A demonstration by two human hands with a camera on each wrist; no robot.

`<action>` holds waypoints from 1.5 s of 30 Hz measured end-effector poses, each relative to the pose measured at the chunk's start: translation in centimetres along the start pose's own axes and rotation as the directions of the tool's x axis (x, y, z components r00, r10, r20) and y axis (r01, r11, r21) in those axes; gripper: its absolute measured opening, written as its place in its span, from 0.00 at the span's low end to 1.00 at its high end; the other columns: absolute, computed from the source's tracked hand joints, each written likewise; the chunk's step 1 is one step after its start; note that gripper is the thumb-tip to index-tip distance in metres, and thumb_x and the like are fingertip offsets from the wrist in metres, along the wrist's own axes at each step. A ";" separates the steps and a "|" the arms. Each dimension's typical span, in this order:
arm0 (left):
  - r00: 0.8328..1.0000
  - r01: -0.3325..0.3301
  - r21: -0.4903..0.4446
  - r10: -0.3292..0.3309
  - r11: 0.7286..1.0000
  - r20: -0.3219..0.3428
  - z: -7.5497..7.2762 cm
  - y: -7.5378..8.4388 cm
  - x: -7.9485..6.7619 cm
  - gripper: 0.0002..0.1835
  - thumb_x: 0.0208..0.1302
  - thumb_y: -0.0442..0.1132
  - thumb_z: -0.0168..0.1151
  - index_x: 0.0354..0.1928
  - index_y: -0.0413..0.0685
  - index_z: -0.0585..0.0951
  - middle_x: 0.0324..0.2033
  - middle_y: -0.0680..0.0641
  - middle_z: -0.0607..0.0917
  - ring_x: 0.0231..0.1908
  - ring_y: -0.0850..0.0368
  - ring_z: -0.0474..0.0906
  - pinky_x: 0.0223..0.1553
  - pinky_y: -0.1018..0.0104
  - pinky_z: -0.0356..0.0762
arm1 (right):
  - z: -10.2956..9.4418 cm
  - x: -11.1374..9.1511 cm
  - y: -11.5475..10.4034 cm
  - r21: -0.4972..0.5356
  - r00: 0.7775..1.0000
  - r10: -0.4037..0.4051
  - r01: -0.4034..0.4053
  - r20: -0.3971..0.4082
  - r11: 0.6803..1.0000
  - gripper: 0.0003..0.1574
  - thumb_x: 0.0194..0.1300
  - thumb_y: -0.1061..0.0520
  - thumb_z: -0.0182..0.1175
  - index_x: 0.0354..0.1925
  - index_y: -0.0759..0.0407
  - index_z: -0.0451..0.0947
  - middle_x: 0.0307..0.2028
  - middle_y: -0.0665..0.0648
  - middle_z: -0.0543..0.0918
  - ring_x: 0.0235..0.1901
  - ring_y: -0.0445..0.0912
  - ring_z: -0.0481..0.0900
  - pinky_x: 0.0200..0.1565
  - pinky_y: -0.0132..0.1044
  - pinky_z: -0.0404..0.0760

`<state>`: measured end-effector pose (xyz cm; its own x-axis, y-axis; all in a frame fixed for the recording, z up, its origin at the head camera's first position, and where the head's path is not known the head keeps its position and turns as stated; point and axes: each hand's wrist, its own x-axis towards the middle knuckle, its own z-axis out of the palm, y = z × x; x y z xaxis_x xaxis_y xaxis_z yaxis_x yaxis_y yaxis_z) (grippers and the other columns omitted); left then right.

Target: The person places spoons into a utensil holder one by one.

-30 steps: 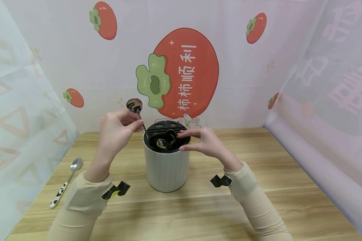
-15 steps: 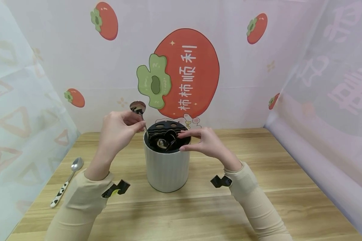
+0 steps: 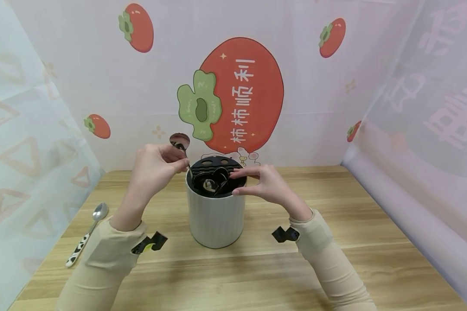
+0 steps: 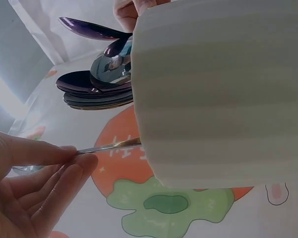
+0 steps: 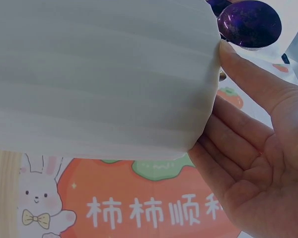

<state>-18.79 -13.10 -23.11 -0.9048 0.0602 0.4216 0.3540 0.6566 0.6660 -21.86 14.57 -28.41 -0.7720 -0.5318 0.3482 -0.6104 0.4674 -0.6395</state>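
A white ribbed utensil holder (image 3: 215, 222) with a black top insert stands on the table. Several dark shiny spoons (image 3: 210, 185) poke out of it, bowls up. My left hand (image 3: 155, 170) pinches the handle of another spoon (image 3: 180, 140) between thumb and fingers, at the holder's left side. That spoon's bowl points up and its lower end goes behind the rim into the holder, as the left wrist view shows. My right hand (image 3: 266, 185) holds the holder's right rim, with the thumb in front and the fingers farther back.
A spoon with a black-and-white patterned handle (image 3: 78, 249) lies on the wooden table (image 3: 225, 280) at the left. A printed cloth backdrop (image 3: 303, 108) rises behind the table and along both sides. Small black cameras (image 3: 285, 234) sit on both wrists.
My left hand has moved slightly right and down, and the pinched spoon has sunk a little lower into the holder. My right hand has stayed at the rim.
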 end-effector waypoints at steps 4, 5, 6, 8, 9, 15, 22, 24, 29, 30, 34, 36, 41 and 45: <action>1.000 0.011 0.001 -0.011 1.000 0.018 0.2 -0.2 0.0 0.04 0.56 0.39 0.66 0.30 0.47 0.86 0.22 0.50 0.87 0.25 0.60 0.83 0.28 0.68 0.77 | 0.0 0.0 -0.1 0.003 1.000 0.003 -0.003 0.001 1.000 0.24 0.50 0.47 0.73 0.47 0.47 0.84 0.51 0.46 0.83 0.56 0.37 0.77 0.61 0.37 0.72; 1.000 0.011 0.001 -0.011 1.000 0.020 0.2 -0.3 0.0 0.04 0.56 0.39 0.66 0.30 0.47 0.86 0.22 0.50 0.87 0.25 0.60 0.83 0.28 0.67 0.77 | 0.0 0.0 -0.1 0.003 1.000 0.003 -0.003 0.001 1.000 0.23 0.50 0.47 0.73 0.47 0.47 0.84 0.51 0.47 0.83 0.56 0.37 0.77 0.61 0.37 0.72; 1.000 0.013 0.002 -0.013 1.000 0.022 0.3 -0.3 0.0 0.04 0.56 0.39 0.66 0.31 0.47 0.86 0.22 0.50 0.87 0.25 0.60 0.83 0.28 0.67 0.77 | 0.0 0.0 -0.1 0.002 1.000 0.003 -0.003 0.002 1.000 0.23 0.50 0.47 0.72 0.47 0.47 0.84 0.51 0.47 0.83 0.56 0.37 0.77 0.61 0.37 0.72; 1.000 0.015 0.005 -0.015 1.000 0.023 0.4 -0.4 0.0 0.04 0.56 0.39 0.66 0.30 0.47 0.86 0.22 0.50 0.87 0.25 0.60 0.83 0.28 0.66 0.77 | 0.0 0.0 -0.1 0.000 1.000 0.003 -0.003 0.002 1.000 0.23 0.50 0.47 0.72 0.47 0.47 0.84 0.51 0.47 0.83 0.56 0.37 0.77 0.60 0.37 0.72; 1.000 0.017 0.006 -0.017 1.000 0.023 0.5 -0.4 0.0 0.04 0.56 0.39 0.66 0.30 0.47 0.86 0.22 0.50 0.87 0.25 0.59 0.83 0.28 0.66 0.78 | 0.0 0.0 -0.1 0.000 1.000 0.005 -0.005 0.003 1.000 0.23 0.50 0.47 0.72 0.47 0.47 0.84 0.51 0.47 0.83 0.56 0.37 0.77 0.61 0.37 0.72; 0.999 0.028 0.001 -0.028 1.000 0.039 0.7 -0.6 -0.1 0.04 0.56 0.40 0.67 0.30 0.47 0.86 0.23 0.49 0.87 0.26 0.57 0.84 0.29 0.65 0.79 | 0.0 0.0 0.0 -0.007 1.000 0.009 -0.009 0.002 1.000 0.23 0.50 0.47 0.73 0.47 0.46 0.84 0.51 0.46 0.83 0.56 0.37 0.77 0.61 0.37 0.72; 0.998 0.023 0.020 -0.024 1.000 0.055 1.1 -1.0 -0.1 0.04 0.56 0.40 0.67 0.30 0.48 0.87 0.24 0.50 0.88 0.26 0.59 0.84 0.29 0.65 0.79 | 0.1 0.0 0.0 -0.006 1.000 0.004 -0.004 0.003 1.000 0.24 0.49 0.46 0.73 0.47 0.47 0.84 0.51 0.46 0.83 0.55 0.36 0.77 0.60 0.36 0.72; 0.998 0.013 0.028 -0.015 1.000 0.058 1.2 -1.1 -0.1 0.04 0.56 0.40 0.67 0.29 0.48 0.87 0.24 0.50 0.87 0.26 0.58 0.84 0.29 0.64 0.79 | 0.1 0.0 0.0 -0.008 1.000 0.005 -0.005 0.003 1.000 0.24 0.49 0.46 0.73 0.47 0.46 0.84 0.51 0.46 0.83 0.56 0.36 0.77 0.60 0.36 0.72; 0.998 -0.004 0.038 0.001 0.999 0.064 1.5 -1.3 -0.2 0.03 0.55 0.39 0.67 0.28 0.50 0.87 0.23 0.51 0.87 0.27 0.57 0.84 0.29 0.65 0.78 | 0.1 0.0 0.0 -0.013 1.000 0.005 -0.005 -0.002 1.000 0.24 0.49 0.46 0.73 0.47 0.46 0.84 0.51 0.46 0.83 0.56 0.36 0.76 0.60 0.36 0.72; 0.998 -0.007 0.042 0.004 0.999 0.065 1.5 -1.3 -0.2 0.03 0.55 0.39 0.67 0.28 0.50 0.87 0.23 0.51 0.87 0.27 0.57 0.84 0.29 0.65 0.78 | 0.1 0.0 0.0 -0.013 1.000 0.004 -0.004 -0.003 1.000 0.24 0.49 0.46 0.73 0.47 0.46 0.84 0.51 0.46 0.83 0.56 0.36 0.76 0.60 0.36 0.72; 0.997 -0.020 0.061 0.016 0.998 0.073 1.7 -1.5 -0.3 0.03 0.55 0.39 0.67 0.27 0.50 0.88 0.24 0.52 0.87 0.27 0.58 0.83 0.30 0.65 0.77 | 0.1 0.0 0.0 -0.015 1.000 0.009 -0.009 -0.001 1.000 0.23 0.49 0.46 0.73 0.47 0.46 0.84 0.51 0.46 0.83 0.56 0.36 0.76 0.60 0.36 0.72; 0.997 -0.029 0.068 0.024 0.997 0.074 1.7 -1.6 -0.3 0.03 0.55 0.38 0.67 0.27 0.50 0.88 0.24 0.52 0.88 0.28 0.58 0.83 0.31 0.65 0.76 | 0.1 0.0 0.0 -0.013 1.000 0.010 -0.010 -0.001 1.000 0.23 0.50 0.46 0.73 0.47 0.46 0.84 0.51 0.46 0.83 0.56 0.36 0.76 0.60 0.36 0.72; 0.996 -0.053 0.070 0.048 0.996 0.070 1.7 -1.7 -0.5 0.03 0.56 0.38 0.67 0.29 0.48 0.88 0.25 0.51 0.88 0.28 0.57 0.83 0.31 0.63 0.77 | 0.1 0.0 0.0 -0.012 1.000 0.006 -0.006 -0.005 1.000 0.23 0.49 0.47 0.73 0.47 0.46 0.84 0.51 0.46 0.83 0.56 0.36 0.77 0.60 0.36 0.73; 0.997 -0.063 0.087 0.059 0.994 0.044 1.5 -1.9 -0.7 0.04 0.57 0.37 0.65 0.30 0.47 0.87 0.26 0.50 0.88 0.28 0.57 0.82 0.31 0.64 0.76 | 0.1 0.0 0.0 -0.012 1.000 0.007 -0.007 -0.006 1.000 0.23 0.49 0.47 0.73 0.46 0.46 0.84 0.51 0.46 0.83 0.56 0.36 0.77 0.60 0.36 0.73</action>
<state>-19.21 -13.27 -25.61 -0.8920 0.1319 0.4324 0.3879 0.7144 0.5823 -21.85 14.47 -28.48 -0.7775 -0.5241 0.3476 -0.6068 0.4797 -0.6338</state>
